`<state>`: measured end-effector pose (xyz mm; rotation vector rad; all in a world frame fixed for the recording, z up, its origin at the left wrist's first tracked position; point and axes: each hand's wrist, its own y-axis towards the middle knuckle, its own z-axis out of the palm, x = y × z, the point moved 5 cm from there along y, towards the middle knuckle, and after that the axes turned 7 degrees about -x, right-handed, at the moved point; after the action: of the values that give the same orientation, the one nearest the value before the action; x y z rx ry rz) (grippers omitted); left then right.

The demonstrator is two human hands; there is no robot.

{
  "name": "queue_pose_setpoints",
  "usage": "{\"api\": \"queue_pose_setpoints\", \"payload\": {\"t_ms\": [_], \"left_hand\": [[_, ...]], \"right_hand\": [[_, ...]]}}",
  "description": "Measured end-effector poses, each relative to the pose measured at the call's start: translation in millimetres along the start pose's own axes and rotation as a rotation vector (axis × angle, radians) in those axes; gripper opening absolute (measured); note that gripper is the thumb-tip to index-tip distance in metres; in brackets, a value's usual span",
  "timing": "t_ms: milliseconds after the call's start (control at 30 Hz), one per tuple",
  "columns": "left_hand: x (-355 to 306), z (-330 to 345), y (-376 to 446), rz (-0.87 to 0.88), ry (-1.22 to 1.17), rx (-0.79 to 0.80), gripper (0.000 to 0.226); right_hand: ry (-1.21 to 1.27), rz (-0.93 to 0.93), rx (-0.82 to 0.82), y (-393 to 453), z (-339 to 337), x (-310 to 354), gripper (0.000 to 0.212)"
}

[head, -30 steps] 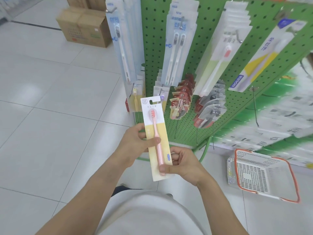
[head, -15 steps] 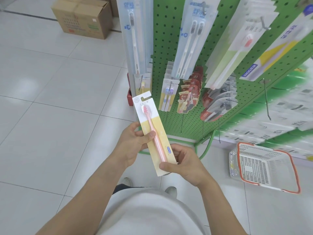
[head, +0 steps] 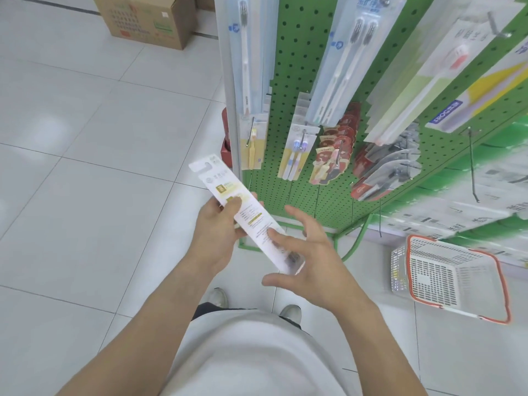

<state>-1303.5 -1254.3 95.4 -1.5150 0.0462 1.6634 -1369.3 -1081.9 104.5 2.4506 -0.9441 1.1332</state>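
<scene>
Head view: toothbrush pack (head: 255, 221) held near the green pegboard rack (head: 285, 81)
Left hand (head: 214, 232) grasps the pack at its middle, thumb on top; right hand (head: 314, 264) is spread and relaxed, one fingertip touching its near end

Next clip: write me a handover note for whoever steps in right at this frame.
Left hand grips the toothbrush pack near its middle, thumb on top. Right hand is open, fingers spread around the pack's lower end.
The pack is off the green pegboard rack, printed back facing up. The basket sits on the floor to the right.
Left to do: probably finish reading, then drop the pack in the basket or rehang it.
</scene>
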Motion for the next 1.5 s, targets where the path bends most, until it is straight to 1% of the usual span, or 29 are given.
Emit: {"api": "queue_pose_setpoints", "payload": {"t_ms": [33,133,200,233,300,400,467,633,733,867,1033,1233,1367,1500], "left_hand": [[-1,0,1,0.001,-0.017,0.038,0.027],[-2,4,2,-0.004,-0.023,0.131,0.033],[-2,5,2,-0.024,-0.023,0.153,0.036],[-2,4,3,-0.035,-0.031,0.145,0.036],[-5,2,6,-0.05,-0.057,0.092,0.036],[-5,-2,11,-0.067,-0.04,-0.038,0.047],[-5,-7,15,-0.064,-0.016,-0.098,0.045],[-10,-11,24,-0.08,-0.052,-0.13,0.041],[-7,-11,24,-0.104,-0.116,-0.175,0.041],[-3,-10,28,-0.113,-0.133,-0.189,0.041],[-2,-5,32,-0.137,-0.171,-0.161,0.037],[-3,-5,39,-0.152,-0.207,-0.173,0.035],[-4,-2,40,-0.167,-0.195,-0.173,0.035],[-8,2,44,-0.158,-0.183,-0.156,0.036]], "right_hand": [[0.108,0.054,0.012,0,-2,2,0.066],[0.335,0.196,-0.053,-1,-3,-4,0.045],[0.427,0.287,-0.051,-1,0,-7,0.04],[0.458,0.303,-0.039,0,1,-7,0.041],[0.502,0.313,-0.014,1,2,-8,0.041],[0.548,0.342,0.025,2,1,-15,0.042],[0.552,0.338,0.029,4,-2,-17,0.042],[0.641,0.31,-0.002,15,-7,-24,0.039],[0.755,0.361,-0.013,20,-11,-29,0.033],[0.725,0.396,0.04,26,-15,-34,0.027],[0.768,0.429,0.086,31,-24,-33,0.03],[0.837,0.433,0.147,35,-28,-29,0.032],[0.859,0.405,0.232,37,-31,-26,0.037],[0.8,0.378,0.281,40,-35,-24,0.051]]}}
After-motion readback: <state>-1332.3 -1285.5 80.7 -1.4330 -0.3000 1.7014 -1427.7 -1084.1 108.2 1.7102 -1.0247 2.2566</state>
